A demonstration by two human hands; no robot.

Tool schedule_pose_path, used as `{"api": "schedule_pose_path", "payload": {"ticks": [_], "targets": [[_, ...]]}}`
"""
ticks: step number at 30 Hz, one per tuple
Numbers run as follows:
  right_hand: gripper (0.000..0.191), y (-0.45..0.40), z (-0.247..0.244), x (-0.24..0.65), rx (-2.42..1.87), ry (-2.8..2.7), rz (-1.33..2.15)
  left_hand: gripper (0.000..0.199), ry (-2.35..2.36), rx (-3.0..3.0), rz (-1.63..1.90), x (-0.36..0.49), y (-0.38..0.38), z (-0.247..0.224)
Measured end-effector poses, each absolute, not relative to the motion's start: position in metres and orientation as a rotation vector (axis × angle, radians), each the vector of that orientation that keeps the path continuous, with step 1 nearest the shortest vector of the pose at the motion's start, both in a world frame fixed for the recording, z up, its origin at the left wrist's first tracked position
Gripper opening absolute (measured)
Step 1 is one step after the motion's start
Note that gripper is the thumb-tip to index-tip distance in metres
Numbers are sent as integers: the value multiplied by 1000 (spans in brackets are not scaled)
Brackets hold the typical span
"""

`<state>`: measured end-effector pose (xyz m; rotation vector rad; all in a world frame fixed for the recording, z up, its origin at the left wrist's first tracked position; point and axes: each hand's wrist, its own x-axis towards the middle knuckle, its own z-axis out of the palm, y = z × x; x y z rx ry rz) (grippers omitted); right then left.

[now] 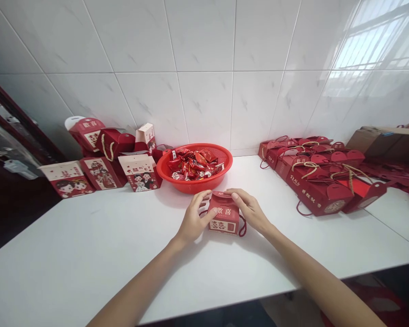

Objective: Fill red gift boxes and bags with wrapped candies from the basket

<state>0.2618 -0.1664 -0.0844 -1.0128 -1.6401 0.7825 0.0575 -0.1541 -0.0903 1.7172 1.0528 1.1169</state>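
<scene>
- and here we are at the counter (pixel 207 281), both hands on one small red box (pixel 225 221), which sits right between them and looks to be standing on the surface!
- the left hand (pixel 195 214) takes the left side: its grip is closed around the box, thumb laid over the front face, fingers bent at the top edge.
- the right hand (pixel 251 210) has the other top corner, thumb at the edge, its grip pinching the card there; what the fingertips do behind the top is hidden.
- the step in hand, by my reading, is work at the top of the box, so even pressure from both sides should pay off; a hard squeeze could crease thin card.
- good form here, i'd say: left grip steadying the body, right grip coaxing the top edge, everything kept square.
- watch that dark red cord (pixel 242 227), looping out just below the right grip; best held clear of the folds so it doesn't snag.
- just beyond both grips, a red basket (pixel 191 187) full of wrapped sweets (pixel 198 164); elbow room ahead is tight, so small movements look wise.
- off to the left of the left grip, a cluster of decorated boxes (pixel 104 172); well out to the right of the right grip, rows of roped red boxes (pixel 313 181).
</scene>
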Motion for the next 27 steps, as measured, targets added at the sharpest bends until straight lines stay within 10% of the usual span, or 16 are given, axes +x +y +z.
{"api": "schedule_pose_path", "payload": {"ticks": [17, 27], "targets": [[50, -157, -83, 289, -1317, -1650, 654, 39, 1068, 1910, 1011, 51, -152, -82], [45, -178, -64, 302, -1020, -1438, 1518, 59, 950, 1399, 982, 52, -146, -79]]}}
